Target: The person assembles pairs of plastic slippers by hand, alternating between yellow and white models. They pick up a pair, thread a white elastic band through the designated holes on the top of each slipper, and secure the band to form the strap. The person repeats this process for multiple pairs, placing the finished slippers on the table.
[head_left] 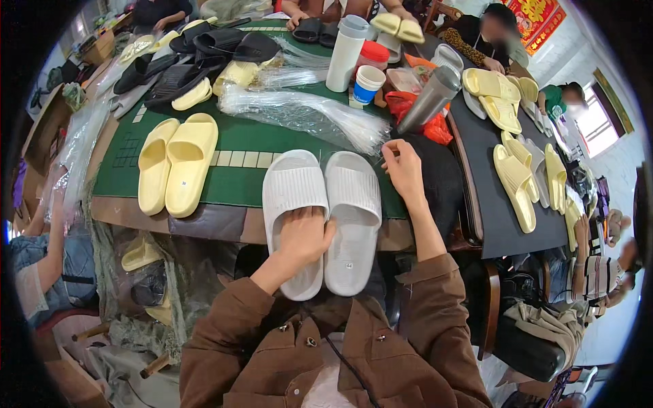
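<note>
Toward the left of the worktop (224, 221), yellow slippers (192, 173) lie on a green mat (238, 190). Grey slippers (353, 194), pale with ribbed straps, jut past the near edge; the left hand (297, 238) fills one, thumb out, its other fingers hidden, spread or together I can't tell. The right hand (405, 166) curls near clear ties (333, 122), perhaps pinching one; I can't tell. Far right, a window (597, 127) glares.

The left hand (303, 234) has its fingers hidden inside the grey slipper (295, 188). I can't make out whether the right hand (403, 165) pinches anything. Far beyond both hands, a co-worker (337, 9) is cut off above the chest.
</note>
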The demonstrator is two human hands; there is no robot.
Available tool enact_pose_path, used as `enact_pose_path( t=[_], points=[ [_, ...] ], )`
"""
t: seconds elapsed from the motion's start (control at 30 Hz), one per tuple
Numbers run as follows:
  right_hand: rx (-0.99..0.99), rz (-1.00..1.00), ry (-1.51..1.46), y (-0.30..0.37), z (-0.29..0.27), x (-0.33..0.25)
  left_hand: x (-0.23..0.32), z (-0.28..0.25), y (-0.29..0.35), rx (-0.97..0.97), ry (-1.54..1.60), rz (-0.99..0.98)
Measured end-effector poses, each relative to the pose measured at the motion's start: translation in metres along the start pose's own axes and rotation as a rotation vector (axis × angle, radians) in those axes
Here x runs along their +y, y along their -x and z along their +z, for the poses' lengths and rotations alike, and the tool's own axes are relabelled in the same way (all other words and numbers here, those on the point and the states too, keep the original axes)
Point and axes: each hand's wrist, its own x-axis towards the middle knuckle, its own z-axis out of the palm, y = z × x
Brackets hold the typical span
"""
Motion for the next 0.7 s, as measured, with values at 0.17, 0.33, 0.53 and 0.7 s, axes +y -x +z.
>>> enact_pose_path(
  t=[0.17,0.33,0.53,0.7],
  points=[
    [-0.021,-0.023,0.218,0.003,-0.008,-0.015,-0.003,0.001,0.002,0.028,0.020,0.014],
    [-0.171,-0.059,0.168,0.008,0.005,-0.011,-0.004,0.004,0.003,0.073,-0.039,0.035],
    [-0.239,0.235,-0.416,-0.007,0.024,-0.022,0.000,-0.001,0.001,-0.006,-0.018,0.001],
    [-0.463,0.197,-0.361,-0.022,0.046,-0.034,0.000,-0.001,-0.002,-0.022,0.006,-0.004]
  ],
)
